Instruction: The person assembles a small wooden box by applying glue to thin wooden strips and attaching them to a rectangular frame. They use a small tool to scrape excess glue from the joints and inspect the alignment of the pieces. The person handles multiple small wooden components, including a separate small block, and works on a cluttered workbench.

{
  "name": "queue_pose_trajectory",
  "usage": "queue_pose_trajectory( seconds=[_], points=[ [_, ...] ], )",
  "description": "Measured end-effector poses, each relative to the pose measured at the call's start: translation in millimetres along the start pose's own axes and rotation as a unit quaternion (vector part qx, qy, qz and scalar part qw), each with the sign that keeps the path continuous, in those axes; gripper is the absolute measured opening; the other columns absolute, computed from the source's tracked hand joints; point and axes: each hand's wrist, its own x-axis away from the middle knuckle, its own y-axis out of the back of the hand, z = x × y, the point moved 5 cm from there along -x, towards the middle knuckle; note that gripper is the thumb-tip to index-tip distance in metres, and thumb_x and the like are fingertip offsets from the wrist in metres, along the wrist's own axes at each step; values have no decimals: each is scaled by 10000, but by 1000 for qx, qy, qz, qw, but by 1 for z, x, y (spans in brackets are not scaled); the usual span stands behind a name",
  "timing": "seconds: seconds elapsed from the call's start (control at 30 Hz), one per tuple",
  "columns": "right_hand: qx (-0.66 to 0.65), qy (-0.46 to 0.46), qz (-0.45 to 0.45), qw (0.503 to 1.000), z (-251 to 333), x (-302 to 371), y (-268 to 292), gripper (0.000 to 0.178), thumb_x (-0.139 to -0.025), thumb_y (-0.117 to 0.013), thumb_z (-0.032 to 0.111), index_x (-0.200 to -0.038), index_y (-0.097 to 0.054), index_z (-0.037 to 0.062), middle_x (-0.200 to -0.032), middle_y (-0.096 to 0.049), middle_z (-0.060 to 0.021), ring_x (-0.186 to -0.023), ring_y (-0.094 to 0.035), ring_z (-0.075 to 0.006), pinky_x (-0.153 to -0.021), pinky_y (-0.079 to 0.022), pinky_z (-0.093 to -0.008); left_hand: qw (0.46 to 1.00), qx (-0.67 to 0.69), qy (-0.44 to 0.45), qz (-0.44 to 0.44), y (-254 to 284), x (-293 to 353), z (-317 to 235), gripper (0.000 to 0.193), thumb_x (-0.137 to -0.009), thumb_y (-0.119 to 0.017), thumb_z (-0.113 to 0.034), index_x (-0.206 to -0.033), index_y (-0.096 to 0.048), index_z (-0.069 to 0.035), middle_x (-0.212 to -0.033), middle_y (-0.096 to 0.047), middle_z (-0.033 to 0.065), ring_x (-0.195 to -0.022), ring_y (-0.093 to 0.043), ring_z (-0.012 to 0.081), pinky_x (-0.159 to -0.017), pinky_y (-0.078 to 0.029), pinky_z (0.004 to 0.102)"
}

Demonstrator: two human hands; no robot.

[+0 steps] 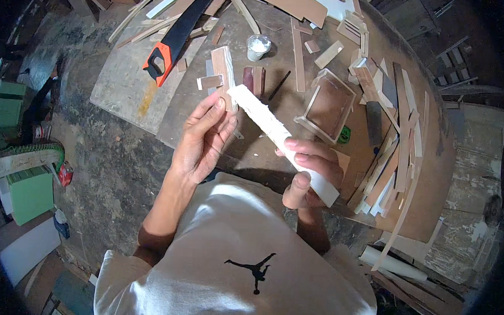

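long white-painted wooden strip [281,137] above bench [124,88], axis far-left to near-right | right hand [311,175] clamps near end | left hand [202,140], fingers extended, pinches far end | both equally near

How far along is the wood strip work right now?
Done: a small open wooden box frame sits assembled on the bench. In hand: the right hand grips a long white strip, and the left hand holds a small wood piece against its top end. Left: many loose cut strips still lie unused beside the frame.
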Motion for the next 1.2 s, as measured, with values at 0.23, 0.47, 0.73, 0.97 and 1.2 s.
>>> queue_pose_trajectory(
  seconds=[0.23, 0.47, 0.73, 0.97, 1.2],
  points=[
    [-57, -19, -23, 998, 9, 1, 11, 350, -1006, -507, 321, -995, -480, -28, -979, -620, -244, -707, -654, -251, -590, -579, -341, 1000, -5, -2, -14, 0, -3, -5, 315, -977, -578, -83, -1284, -551, -17, -1116, -663, 95, -1010, -658, 170, -895, -570, 314],
    [-72, -15, -161, 984, -1, -16, 20, 331, -1014, -504, 289, -1052, -513, -40, -996, -634, -256, -697, -651, -238, -622, -562, -328, 995, 54, 31, 77, -4, 1, -1, 305, -983, -573, -105, -1272, -552, -10, -1111, -666, 94, -1027, -657, 176, -863, -578, 317],
    [-275, -220, -280, 893, -32, 0, 18, 396, -1062, -394, 309, -1092, -523, -64, -1051, -617, -259, -758, -651, -246, -678, -555, -347, 987, 141, 75, 30, -19, 7, -2, 189, -984, -569, -123, -1138, -592, -15, -1075, -676, 99, -1050, -647, 190, -922, -547, 352],
    [-196, -163, -222, 941, -23, 7, -1, 305, -1045, -400, 189, -1106, -502, -92, -1061, -618, -280, -778, -668, -276, -720, -566, -370, 985, 165, 29, 27, -17, -2, 0, 207, -974, -601, -133, -1145, -595, -16, -1040, -662, 67, -1002, -648, 174, -907, -511, 345],
    [-167, -139, -214, 952, -25, 11, -9, 383, -1061, -387, 290, -1157, -523, -55, -1167, -582, -232, -836, -648, -231, -758, -545, -356, 989, 146, 20, 22, -29, 0, 1, 160, -965, -617, -125, -1095, -623, -32, -1054, -671, 65, -1016, -651, 165, -904, -516, 347]
  ],
)
